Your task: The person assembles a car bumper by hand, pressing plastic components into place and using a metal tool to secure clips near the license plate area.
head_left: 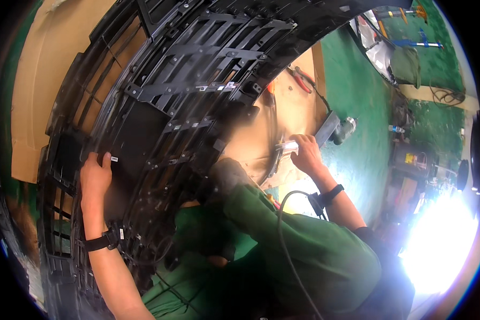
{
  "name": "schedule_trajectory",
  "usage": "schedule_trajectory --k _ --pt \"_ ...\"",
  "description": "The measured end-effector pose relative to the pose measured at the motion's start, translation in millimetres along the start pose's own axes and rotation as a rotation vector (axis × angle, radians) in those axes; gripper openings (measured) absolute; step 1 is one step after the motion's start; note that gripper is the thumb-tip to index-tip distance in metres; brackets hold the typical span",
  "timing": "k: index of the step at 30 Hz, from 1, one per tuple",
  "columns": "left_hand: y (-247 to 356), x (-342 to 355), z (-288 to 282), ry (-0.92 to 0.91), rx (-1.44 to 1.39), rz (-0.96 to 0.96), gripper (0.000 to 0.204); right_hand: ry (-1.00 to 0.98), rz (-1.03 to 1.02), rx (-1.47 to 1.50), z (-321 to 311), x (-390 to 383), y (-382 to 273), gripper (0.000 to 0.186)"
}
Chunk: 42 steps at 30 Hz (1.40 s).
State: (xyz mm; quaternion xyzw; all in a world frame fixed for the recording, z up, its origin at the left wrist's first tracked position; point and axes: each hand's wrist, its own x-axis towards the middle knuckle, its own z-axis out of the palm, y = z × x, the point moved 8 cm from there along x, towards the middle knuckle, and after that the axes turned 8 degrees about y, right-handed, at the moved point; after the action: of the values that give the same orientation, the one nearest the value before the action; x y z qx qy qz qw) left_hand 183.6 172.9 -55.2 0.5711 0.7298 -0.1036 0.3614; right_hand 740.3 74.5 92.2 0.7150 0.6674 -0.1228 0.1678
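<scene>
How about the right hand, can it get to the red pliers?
Probably yes: mostly bare cardboard lies between the right hand and the red pliers, though the shiny thing it seems to hold may need putting down.

The top edge cuts the large black panel (144,128). The right hand (306,153) partly covers a shiny object (287,146); its kind is not clear. White glare (440,245) hides the details behind.
</scene>
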Motion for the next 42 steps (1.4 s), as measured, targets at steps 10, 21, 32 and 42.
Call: schedule_trajectory --k 10,21,32,42 --pt "5.9 -6.5 18.1 -0.054 -0.160 -0.059 0.050 -0.110 0.204 0.261 -128.1 40.1 -67.3 0.028" --pt "-9.5 -22.1 20.2 0.088 -0.213 -0.095 0.042 -0.267 -0.858 -0.163 -84.1 160.0 -371.4 0.022" --pt "-3.7 -20.9 16.4 0.206 -0.226 -0.069 0.035 -0.137 -1.158 -0.523 -42.0 178.2 -403.4 0.016" --pt "-5.9 -20.1 18.3 0.177 -0.232 -0.076 0.035 -0.142 -1.093 -0.483 -41.9 178.6 -402.6 0.016"
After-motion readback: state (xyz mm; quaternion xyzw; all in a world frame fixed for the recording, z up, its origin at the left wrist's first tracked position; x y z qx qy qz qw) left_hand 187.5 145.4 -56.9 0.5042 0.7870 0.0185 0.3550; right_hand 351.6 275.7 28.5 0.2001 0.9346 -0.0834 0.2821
